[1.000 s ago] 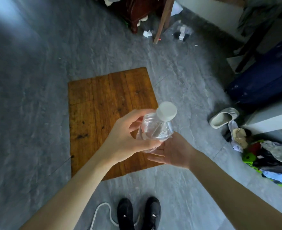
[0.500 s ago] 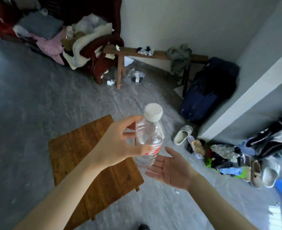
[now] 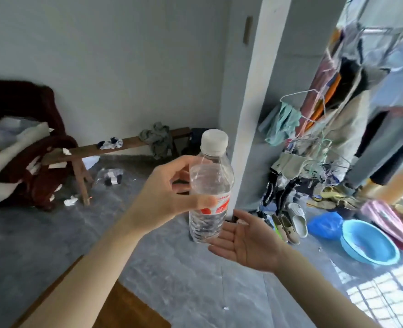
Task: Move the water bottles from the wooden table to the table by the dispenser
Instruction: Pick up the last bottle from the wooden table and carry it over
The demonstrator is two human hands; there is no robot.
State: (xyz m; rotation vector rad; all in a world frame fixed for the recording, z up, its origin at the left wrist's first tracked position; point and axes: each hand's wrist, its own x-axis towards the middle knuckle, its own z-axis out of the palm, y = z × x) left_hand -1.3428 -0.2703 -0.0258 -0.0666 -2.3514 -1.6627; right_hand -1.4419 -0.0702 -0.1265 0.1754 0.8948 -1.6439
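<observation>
Fingers (image 3: 203, 201) of my left hand (image 3: 162, 197) clamp the upright water bottle (image 3: 210, 185), right hand (image 3: 248, 242) spread open beneath; carrying it, I should support its base.

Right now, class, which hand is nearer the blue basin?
Right. The right hand lies open, palm up, just left of the blue basin; the left hand grips the bottle farther left.

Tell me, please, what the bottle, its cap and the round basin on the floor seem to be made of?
Bottle: thin clear plastic, glossy; the left hand shows through it.
Cap: opaque white plastic, seemingly matte.
Basin: light blue plastic, smooth, with a soft sheen, probably moulded.
</observation>
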